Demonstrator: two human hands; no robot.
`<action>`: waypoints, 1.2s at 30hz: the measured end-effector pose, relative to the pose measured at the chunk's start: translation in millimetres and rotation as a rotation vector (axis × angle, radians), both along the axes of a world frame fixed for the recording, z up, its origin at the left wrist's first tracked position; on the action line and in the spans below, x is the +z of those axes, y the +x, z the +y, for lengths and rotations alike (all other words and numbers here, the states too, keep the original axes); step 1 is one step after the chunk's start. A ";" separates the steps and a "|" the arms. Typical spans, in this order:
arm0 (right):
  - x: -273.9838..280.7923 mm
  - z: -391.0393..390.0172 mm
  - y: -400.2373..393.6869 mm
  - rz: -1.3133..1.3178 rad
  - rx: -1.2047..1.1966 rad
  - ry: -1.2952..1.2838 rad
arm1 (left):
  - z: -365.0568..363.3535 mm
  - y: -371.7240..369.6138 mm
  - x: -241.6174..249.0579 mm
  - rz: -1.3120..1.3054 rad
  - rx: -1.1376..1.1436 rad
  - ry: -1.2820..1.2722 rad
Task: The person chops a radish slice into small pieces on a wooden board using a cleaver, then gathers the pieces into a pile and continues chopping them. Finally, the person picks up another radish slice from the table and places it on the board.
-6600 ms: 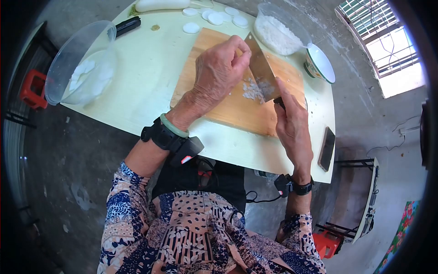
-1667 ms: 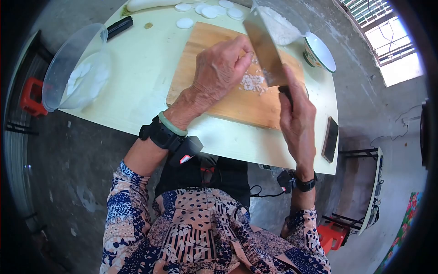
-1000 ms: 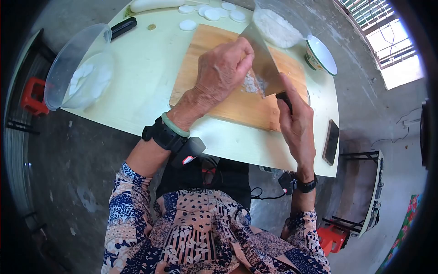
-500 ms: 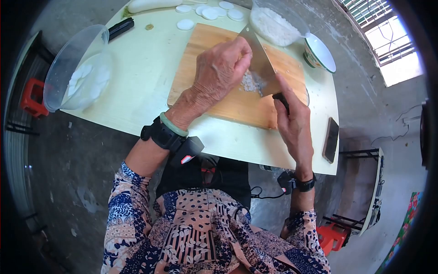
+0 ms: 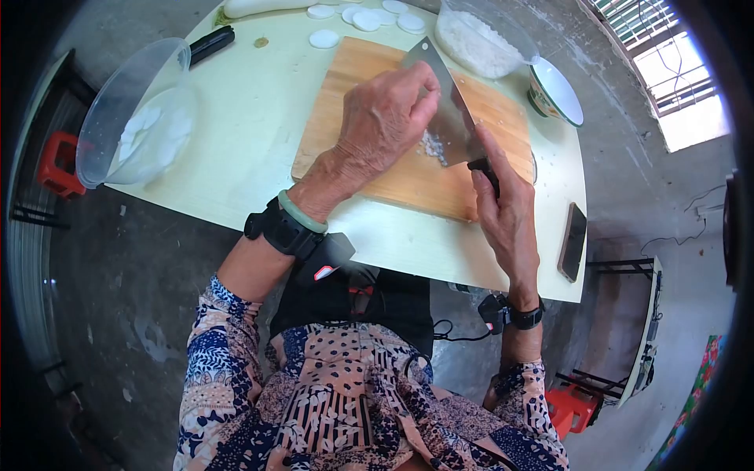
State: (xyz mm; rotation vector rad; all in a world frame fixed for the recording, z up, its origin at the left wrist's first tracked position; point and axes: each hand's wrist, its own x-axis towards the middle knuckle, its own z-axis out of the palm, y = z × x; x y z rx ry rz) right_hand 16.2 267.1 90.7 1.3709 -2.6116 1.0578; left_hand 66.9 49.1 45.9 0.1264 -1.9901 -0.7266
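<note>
My right hand point(image 5: 506, 208) is closed round the black handle of a cleaver point(image 5: 452, 118), its forefinger stretched along the blade. The broad steel blade stands tilted over a wooden cutting board point(image 5: 369, 184). Finely chopped white bits point(image 5: 432, 147) lie on the board beside the blade. My left hand point(image 5: 385, 118) is curled closed by the left face of the blade, thumb pressed to the forefinger. Its other fingers are hidden, so what they hold, if anything, cannot be seen.
Round white slices point(image 5: 367, 20) and a long white radish point(image 5: 267, 6) lie at the back. A clear bowl of white shreds point(image 5: 479, 47) and an enamel bowl point(image 5: 556, 90) stand right. Left are a clear tub point(image 5: 98, 137) with slices and a black object point(image 5: 212, 45). A phone point(image 5: 572, 243) lies near the right edge.
Both hands and the cleaver hold nearly the same place. The left hand has shifted slightly along the blade, and the whole view has moved a little.
</note>
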 end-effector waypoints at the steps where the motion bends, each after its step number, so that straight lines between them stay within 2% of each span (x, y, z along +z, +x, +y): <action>1: -0.6 0.7 0.9 0.008 0.000 0.005 | 0.7 0.1 -0.3 -0.009 0.007 0.000; 8: 4.4 -0.3 2.2 -0.054 -0.022 0.016 | 2.0 -0.9 1.2 -0.020 -0.008 -0.012; 14: -0.6 1.2 0.0 0.041 0.013 -0.024 | 1.5 -1.6 -0.7 -0.015 0.001 -0.028; 16: -1.3 2.0 -1.1 -0.040 -0.033 0.004 | 0.7 -1.5 -0.9 -0.014 -0.010 -0.028; 29: 9.7 10.0 0.1 -0.085 -0.052 -0.015 | 2.4 0.6 -0.9 -0.034 -0.030 0.004; 31: 21.3 8.7 8.6 -0.050 -0.149 -0.019 | 3.8 -0.3 -0.6 0.034 0.017 -0.002; 32: 17.8 7.5 7.5 0.069 -0.092 -0.085 | 4.8 0.4 0.0 0.035 0.013 -0.002; 33: 14.7 8.3 6.2 0.071 -0.096 -0.086 | 5.7 2.0 0.8 0.056 0.039 0.054; 36: 7.8 8.9 2.8 0.100 -0.015 0.063 | 4.0 3.0 2.9 0.126 0.054 0.154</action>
